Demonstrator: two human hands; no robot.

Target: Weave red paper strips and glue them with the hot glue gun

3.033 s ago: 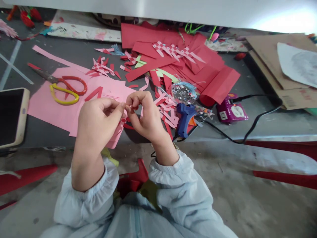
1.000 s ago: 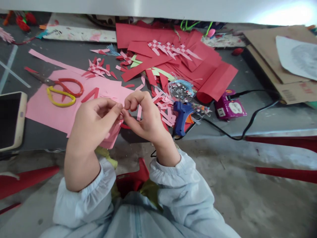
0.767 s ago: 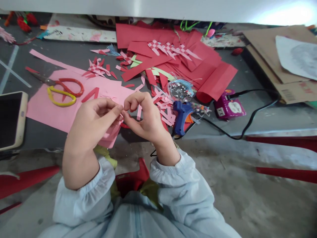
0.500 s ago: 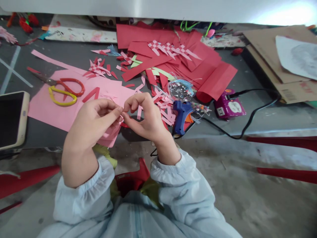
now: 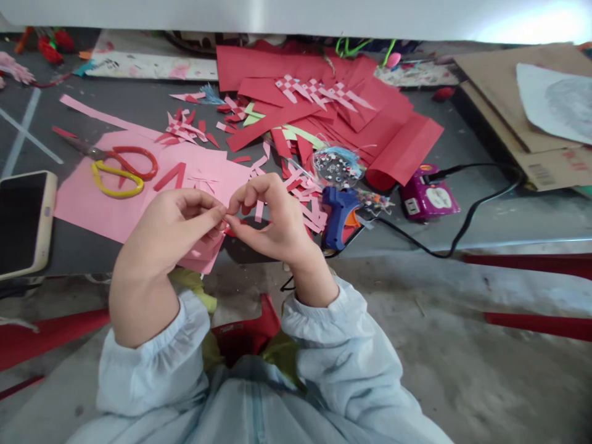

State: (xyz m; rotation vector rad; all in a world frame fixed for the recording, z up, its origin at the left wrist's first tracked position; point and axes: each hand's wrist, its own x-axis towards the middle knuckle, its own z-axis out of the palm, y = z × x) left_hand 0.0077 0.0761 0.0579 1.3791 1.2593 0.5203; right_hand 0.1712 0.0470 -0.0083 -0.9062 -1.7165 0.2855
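My left hand [image 5: 171, 228] and my right hand [image 5: 272, 222] meet over the front edge of the table, thumbs and fingertips pinched together. Between them is a small piece of red and pink paper [image 5: 227, 229], mostly covered by the fingers. Under and beside my left hand lie pink paper sheets [image 5: 102, 213] with a few cut strips on top. Scissors [image 5: 124, 169] with one red and one yellow handle rest on these sheets. Loose pink and red paper strips [image 5: 314, 213] are scattered just beyond my right hand. Woven checkered paper pieces [image 5: 182, 126] lie farther back.
A blue glue gun [image 5: 341, 216] lies right of my right hand, its black cable near a purple power box [image 5: 430, 194]. Red paper sheets [image 5: 388, 135] are piled behind, beside a bag of googly eyes [image 5: 337, 168]. A phone [image 5: 25, 222] is left, cardboard [image 5: 499, 98] right.
Both hands stay pinched together, with only a slight shift of the fingertips to the left. The things on the table have not moved.
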